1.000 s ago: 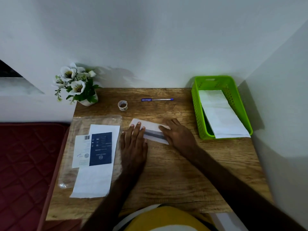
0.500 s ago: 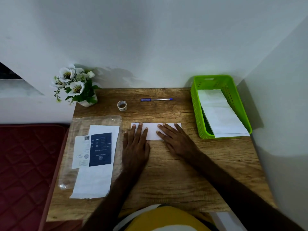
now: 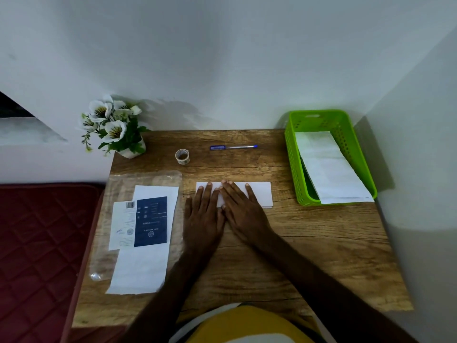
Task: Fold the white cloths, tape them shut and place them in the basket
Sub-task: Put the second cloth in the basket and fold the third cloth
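Folded white cloth (image 3: 259, 194) lying mid-table, long axis left-right. Left hand (image 3: 204, 214) and right hand (image 3: 243, 211) both flat, fingers straight, pressing its left part. Tape roll (image 3: 182, 156) far-left of cloth, nearer left hand. Green basket (image 3: 291, 154) right.

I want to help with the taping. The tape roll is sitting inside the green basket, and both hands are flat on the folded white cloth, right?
Not quite. The head view shows the tape roll on the table, beside the flower pot, not in the green basket. Both the left hand and right hand do lie flat on the folded white cloth.
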Demonstrator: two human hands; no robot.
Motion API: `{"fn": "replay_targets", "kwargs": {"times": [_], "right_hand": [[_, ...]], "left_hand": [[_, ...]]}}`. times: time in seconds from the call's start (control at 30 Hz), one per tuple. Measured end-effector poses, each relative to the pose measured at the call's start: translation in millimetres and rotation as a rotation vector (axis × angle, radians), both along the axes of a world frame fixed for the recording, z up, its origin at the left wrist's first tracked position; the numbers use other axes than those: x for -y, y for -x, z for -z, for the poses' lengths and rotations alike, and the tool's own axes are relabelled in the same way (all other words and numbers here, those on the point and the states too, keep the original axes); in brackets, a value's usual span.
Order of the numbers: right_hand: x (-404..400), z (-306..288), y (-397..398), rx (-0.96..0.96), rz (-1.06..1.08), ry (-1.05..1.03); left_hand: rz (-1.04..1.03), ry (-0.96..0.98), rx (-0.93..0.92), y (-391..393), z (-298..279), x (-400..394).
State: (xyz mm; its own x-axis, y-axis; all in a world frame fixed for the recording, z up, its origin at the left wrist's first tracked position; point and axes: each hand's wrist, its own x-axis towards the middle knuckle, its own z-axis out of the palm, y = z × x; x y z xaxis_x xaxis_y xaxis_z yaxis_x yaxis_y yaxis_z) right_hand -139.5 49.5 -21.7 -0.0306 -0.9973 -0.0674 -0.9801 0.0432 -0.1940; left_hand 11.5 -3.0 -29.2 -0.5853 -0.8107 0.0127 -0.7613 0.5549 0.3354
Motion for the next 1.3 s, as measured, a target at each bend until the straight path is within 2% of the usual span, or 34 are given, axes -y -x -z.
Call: {"fn": "replay_targets", "kwargs": {"times": [0.43, 0.63, 0.83, 1.3], "right_hand": [[-40.1, 2.7, 38.8, 0.071, 0.419, 0.068], [-16.8, -12.4, 13.2, 0.079, 0.225, 0.092], [7.6, -10.3, -4.2, 0.012, 0.031, -0.058], [-36.5, 9.6, 39.4, 0.048, 0.315, -0.005]], "left_hand": [[-0.009, -0.02, 0.002, -0.9, 0.4, 0.3], [-0.008, -0.023, -0.002, 0.0, -2.5, 0.5], [-0.001, -0.007, -0.01, 0.4, -1.2, -0.5], [-0.005, -0.01, 0.0, -1.6, 3.4, 0.3]]}}
